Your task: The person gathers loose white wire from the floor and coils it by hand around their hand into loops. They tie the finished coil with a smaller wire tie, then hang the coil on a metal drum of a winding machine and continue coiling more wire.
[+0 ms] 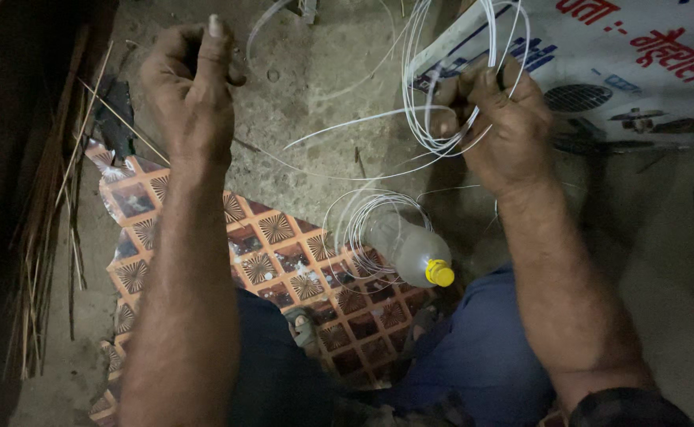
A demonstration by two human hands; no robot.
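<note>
My right hand (499, 119) grips a coil of thin white wire (451, 63) whose loops rise above the fist. A loose strand of the same wire runs left across the dirt floor towards my left hand (193, 87), which is closed in a fist with the thumb up; whether the strand sits inside it I cannot tell. A second small coil of white wire (360, 225) lies on the ground around a clear plastic bottle with a yellow cap (410, 251), lying on its side below my right hand.
An orange patterned sheet (272, 253) covers the ground under my knees in blue trousers (473, 348). A bundle of thin sticks (47, 205) lies along the left edge. A printed white banner (624, 55) lies at the upper right.
</note>
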